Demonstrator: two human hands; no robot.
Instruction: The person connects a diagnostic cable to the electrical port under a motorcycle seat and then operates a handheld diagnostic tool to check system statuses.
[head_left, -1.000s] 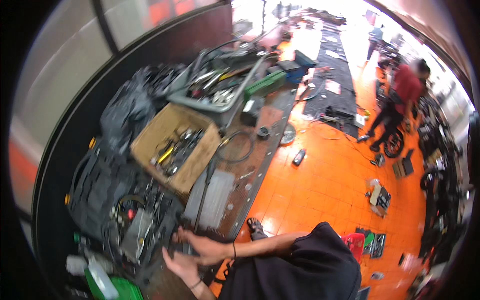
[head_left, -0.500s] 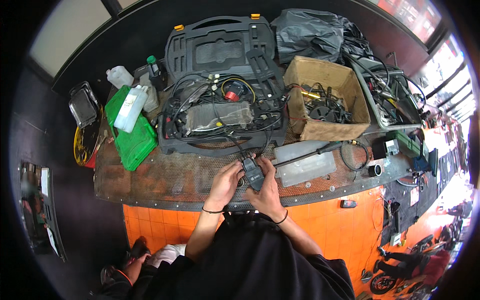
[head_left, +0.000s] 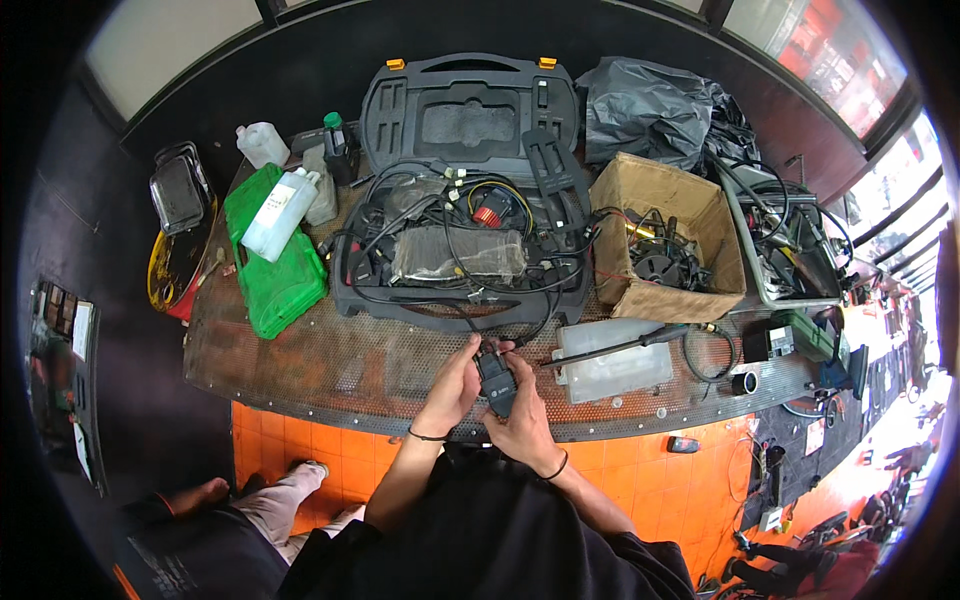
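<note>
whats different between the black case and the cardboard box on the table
The black case is wide and shallow with its lid raised; the cardboard box is narrower and deeper.
The case is black with orange latches; the box is brown.
A red round part lies in the case; a yellow piece lies in the box.
Both stand open on the table.

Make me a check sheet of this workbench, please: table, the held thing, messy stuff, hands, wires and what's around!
Surface: perforated workbench, brownish and worn-looking.
Job's things: black device, held near the workbench's front edge.
Clutter: open black case; cardboard box with parts inside; green case, a bottle lying on it.
Hands: left hand and right hand hold the device between them.
Cables: black cables tangled in the black case.
Surroundings: orange tiled floor; another person at lower left.
</note>
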